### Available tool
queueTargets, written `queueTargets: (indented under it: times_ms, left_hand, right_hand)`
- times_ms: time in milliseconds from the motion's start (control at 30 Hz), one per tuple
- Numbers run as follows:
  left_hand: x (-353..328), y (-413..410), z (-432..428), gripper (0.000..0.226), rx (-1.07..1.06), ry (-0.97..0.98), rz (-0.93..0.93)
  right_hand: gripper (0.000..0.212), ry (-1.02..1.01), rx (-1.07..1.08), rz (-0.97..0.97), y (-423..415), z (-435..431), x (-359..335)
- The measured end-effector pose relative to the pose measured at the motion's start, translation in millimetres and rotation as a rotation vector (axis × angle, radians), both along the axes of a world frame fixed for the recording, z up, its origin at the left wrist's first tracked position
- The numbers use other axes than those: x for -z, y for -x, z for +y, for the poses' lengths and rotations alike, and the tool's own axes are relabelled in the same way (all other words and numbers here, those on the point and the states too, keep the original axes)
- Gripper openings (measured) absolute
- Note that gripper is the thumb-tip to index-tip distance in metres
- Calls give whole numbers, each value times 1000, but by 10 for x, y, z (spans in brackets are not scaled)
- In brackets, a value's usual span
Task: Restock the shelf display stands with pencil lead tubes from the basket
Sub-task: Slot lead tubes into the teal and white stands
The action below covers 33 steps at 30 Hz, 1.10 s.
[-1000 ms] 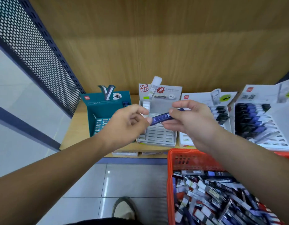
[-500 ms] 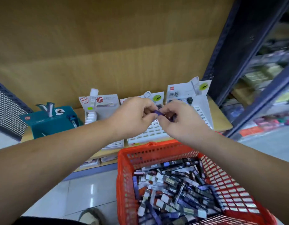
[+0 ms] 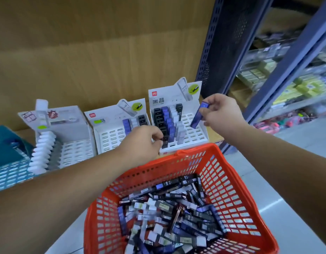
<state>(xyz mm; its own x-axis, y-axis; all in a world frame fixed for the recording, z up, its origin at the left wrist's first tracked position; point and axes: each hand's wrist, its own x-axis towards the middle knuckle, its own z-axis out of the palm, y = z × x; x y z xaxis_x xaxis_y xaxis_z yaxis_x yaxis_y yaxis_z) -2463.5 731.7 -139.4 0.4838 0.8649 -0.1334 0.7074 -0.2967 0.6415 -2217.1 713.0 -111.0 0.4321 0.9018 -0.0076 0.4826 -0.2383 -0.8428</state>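
An orange basket (image 3: 230, 182) in front of me is heaped with black, blue and white pencil lead tubes (image 3: 169, 213). On the wooden shelf stand three white display stands. My right hand (image 3: 220, 111) pinches a blue lead tube (image 3: 199, 115) above the empty slots of the rightmost stand (image 3: 193, 133). My left hand (image 3: 142, 142) has curled fingers at the front of that stand's black row, touching a black tube (image 3: 165, 142). The middle stand (image 3: 112, 136) holds a few tubes at its back. The left stand (image 3: 74, 147) carries a row of white tubes.
A teal display box (image 3: 6, 153) sits at the far left of the shelf. A dark blue perforated upright (image 3: 219, 52) bounds the shelf on the right, with stocked shelves (image 3: 286, 79) behind it. Pale tiled floor (image 3: 279, 180) lies below and right.
The view swung right from the teal box to the rightmost stand. My hands, together on one blue tube before, have parted: the right holds the blue tube, the left dropped to the black row.
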Motion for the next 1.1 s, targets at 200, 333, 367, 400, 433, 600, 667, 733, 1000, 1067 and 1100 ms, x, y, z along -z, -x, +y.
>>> queueTargets:
  times_ms: [200, 333, 367, 400, 433, 600, 667, 733, 1000, 1067, 1100]
  left_hand:
    - [145, -188, 189, 18, 11, 16, 21]
    - [189, -239, 284, 21, -17, 57, -34]
    - [197, -243, 302, 20, -12, 69, -46]
    - [201, -242, 315, 21, -7, 76, -53]
    - [203, -239, 327, 21, -3, 80, -57]
    - [218, -230, 378, 22, 3, 90, -46]
    - [214, -233, 376, 22, 19, 77, -39]
    - [210, -238, 352, 22, 25, 56, -34]
    - [303, -77, 242, 15, 36, 29, 21]
    - [318, -34, 240, 14, 29, 28, 54]
    - [325, -15, 240, 13, 22, 31, 65]
  right_hand:
    - [13, -47, -30, -2, -110, 494, 467]
    - [19, -52, -141, -130, -145, 696, 626]
    - [19, -46, -157, -153, -153, 725, 645]
    - [19, -42, -167, -173, -156, 740, 651]
    - [18, -44, -168, -189, -159, 740, 645]
    - [17, -1, -180, -174, -292, 630, 507]
    - [16, 52, -246, -151, -296, 515, 472]
    - [18, 87, -278, -124, -253, 360, 450]
    - [21, 8, -456, 21, 254, -86, 360]
    - [22, 37, -481, -17, 314, -86, 453]
    - [23, 48, -487, -38, 323, -86, 505]
